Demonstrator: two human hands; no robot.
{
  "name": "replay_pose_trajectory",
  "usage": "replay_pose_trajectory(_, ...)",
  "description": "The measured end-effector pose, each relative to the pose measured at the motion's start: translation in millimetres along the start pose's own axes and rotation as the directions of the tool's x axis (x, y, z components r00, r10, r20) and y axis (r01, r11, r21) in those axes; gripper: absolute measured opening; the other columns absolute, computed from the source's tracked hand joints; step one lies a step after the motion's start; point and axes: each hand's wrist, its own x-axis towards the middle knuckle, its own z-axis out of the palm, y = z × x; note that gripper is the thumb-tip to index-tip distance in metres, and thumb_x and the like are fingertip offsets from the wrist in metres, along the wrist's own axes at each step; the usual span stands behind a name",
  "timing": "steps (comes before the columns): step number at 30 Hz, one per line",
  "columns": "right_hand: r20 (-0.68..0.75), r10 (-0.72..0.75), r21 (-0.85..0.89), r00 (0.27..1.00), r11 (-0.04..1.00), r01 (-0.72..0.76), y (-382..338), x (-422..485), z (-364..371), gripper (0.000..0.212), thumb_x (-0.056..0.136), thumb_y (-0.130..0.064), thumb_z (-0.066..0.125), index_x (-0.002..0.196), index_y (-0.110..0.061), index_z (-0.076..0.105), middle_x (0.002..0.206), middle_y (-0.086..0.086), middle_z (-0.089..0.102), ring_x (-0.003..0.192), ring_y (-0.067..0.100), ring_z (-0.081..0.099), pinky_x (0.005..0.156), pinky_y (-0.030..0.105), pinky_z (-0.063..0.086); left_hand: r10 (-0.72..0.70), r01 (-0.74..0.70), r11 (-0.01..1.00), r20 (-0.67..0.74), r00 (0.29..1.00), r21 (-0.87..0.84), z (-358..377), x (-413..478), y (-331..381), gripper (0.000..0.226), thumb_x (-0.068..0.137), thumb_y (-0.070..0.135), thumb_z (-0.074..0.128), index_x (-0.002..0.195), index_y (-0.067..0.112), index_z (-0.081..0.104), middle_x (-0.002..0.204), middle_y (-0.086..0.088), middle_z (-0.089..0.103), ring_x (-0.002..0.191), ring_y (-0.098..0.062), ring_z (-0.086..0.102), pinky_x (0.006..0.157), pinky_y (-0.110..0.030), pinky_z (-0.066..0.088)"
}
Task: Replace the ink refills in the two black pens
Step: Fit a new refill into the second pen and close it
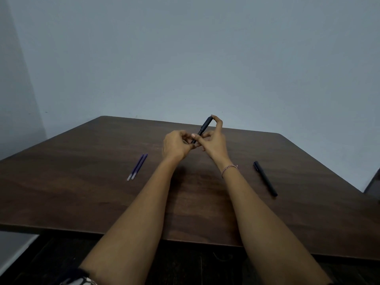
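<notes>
Bare forearms (144, 212) reach over dark brown wooden table (82, 192). Left hand (176, 146) pinches lower end of slim black plastic pen (204, 126), fingers curled. Right hand (214, 144) grips same pen, forefinger hooked over upper end; pen tilted above table centre. Second matching black pen (265, 178) lies to right. Two thin purple ink refills (137, 166) lie side by side to left (both apparently untouched). Step, as judged: opening first pen. Next move calls for counter-twist or pull, then drawing old refill out.
</notes>
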Motion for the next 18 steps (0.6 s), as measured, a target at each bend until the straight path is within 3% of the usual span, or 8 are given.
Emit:
replay_pose_trajectory(4,-0.048,-0.012,-0.042,0.999,0.999,0.010,-1,-1,5,0.086,0.075,-0.021,0.079,0.139,-0.024,0.021,0.067,-0.004,0.060,0.056,0.004,0.060,0.050,0.008,0.045,-0.017,0.017,1.000,0.004,1.000,-0.021,0,-1,1,0.021,0.068,0.023,0.081,0.077,0.024,0.062,0.066,0.014,0.060,0.067,-0.004,0.061,0.061,-0.020,0.048)
replay_pose_trajectory(11,-0.104,-0.026,-0.064,0.994,0.998,0.019,-4,0,12,0.079,0.077,-0.007,0.073,0.138,-0.024,0.026,0.061,-0.006,0.052,0.054,0.002,0.052,0.046,0.005,0.038,-0.030,0.032,0.998,0.028,0.999,-0.052,0,0,1,0.020,0.071,0.010,0.079,0.086,0.014,0.066,0.064,0.013,0.058,0.057,0.003,0.056,0.054,-0.013,0.044)
replay_pose_trajectory(18,-0.117,-0.011,-0.030,0.993,1.000,0.008,-11,1,13,0.074,0.078,-0.003,0.071,0.134,-0.024,0.027,0.068,0.004,0.053,0.056,0.011,0.050,0.054,0.017,0.043,0.004,-0.005,0.999,-0.034,0.999,-0.042,1,-2,3,0.018,0.072,0.011,0.078,0.088,0.012,0.069,0.061,0.014,0.056,0.055,0.006,0.052,0.044,-0.005,0.037)
